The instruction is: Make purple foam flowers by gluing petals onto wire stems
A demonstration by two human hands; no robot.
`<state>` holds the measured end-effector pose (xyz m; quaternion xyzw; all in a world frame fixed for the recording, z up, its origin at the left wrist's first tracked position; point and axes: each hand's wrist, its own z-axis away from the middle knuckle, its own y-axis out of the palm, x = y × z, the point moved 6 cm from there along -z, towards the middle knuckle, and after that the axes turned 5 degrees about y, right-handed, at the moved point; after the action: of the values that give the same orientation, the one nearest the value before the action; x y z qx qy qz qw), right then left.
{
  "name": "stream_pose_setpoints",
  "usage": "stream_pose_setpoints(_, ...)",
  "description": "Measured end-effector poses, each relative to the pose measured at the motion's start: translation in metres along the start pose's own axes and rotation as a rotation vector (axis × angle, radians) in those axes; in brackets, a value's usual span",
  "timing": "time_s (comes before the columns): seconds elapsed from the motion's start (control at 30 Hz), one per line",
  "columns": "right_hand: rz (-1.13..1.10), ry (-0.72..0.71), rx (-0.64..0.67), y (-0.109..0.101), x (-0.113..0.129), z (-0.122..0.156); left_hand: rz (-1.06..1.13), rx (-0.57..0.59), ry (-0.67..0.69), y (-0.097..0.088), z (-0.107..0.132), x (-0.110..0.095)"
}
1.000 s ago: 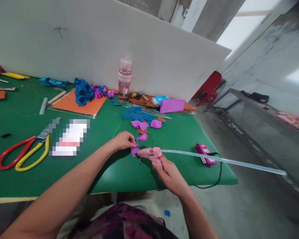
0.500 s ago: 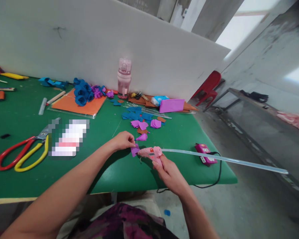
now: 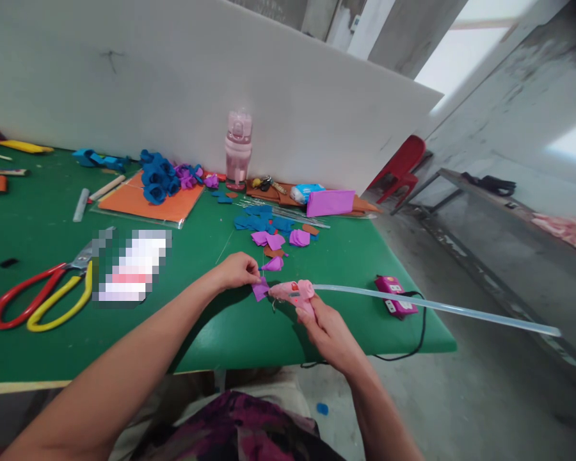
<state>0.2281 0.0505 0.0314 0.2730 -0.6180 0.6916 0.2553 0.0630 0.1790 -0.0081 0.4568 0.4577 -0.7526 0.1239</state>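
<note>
Between thumb and finger, my left hand (image 3: 240,271) pinches a small purple paper piece (image 3: 259,291). My right hand (image 3: 327,330) is wrapped round the handle of a pink hot glue gun (image 3: 295,292). Its nozzle points left and sits at the right edge of the purple piece; whether they touch I cannot tell. A long clear glue stick (image 3: 432,309) sticks out of the gun's back, reaching past the table edge. Just beyond my left hand lies a purple petal shape (image 3: 272,264), with loose purple petals (image 3: 267,240) and blue pieces (image 3: 254,221) further back.
On the green table (image 3: 211,346) lie large scissors (image 3: 52,294) with red and yellow handles, left of a blurred-out patch. Blue paper flowers (image 3: 157,179) rest on an orange sheet (image 3: 173,208). A pink bottle (image 3: 239,153) stands by the white board. A purple power socket (image 3: 394,296) with a black cord sits right.
The glue gun in my right hand has shifted slightly right, along with its glue stick. My left hand keeps its pinch on the purple piece in nearly the same place.
</note>
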Motion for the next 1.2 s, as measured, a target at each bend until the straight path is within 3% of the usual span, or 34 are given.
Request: stream_pose_setpoints(1.2, 0.078, 0.061, -0.014, -0.0012, -0.0018, 0.0008, -0.019, 0.022, 0.010, 0.0022, -0.0030, 0.0042)
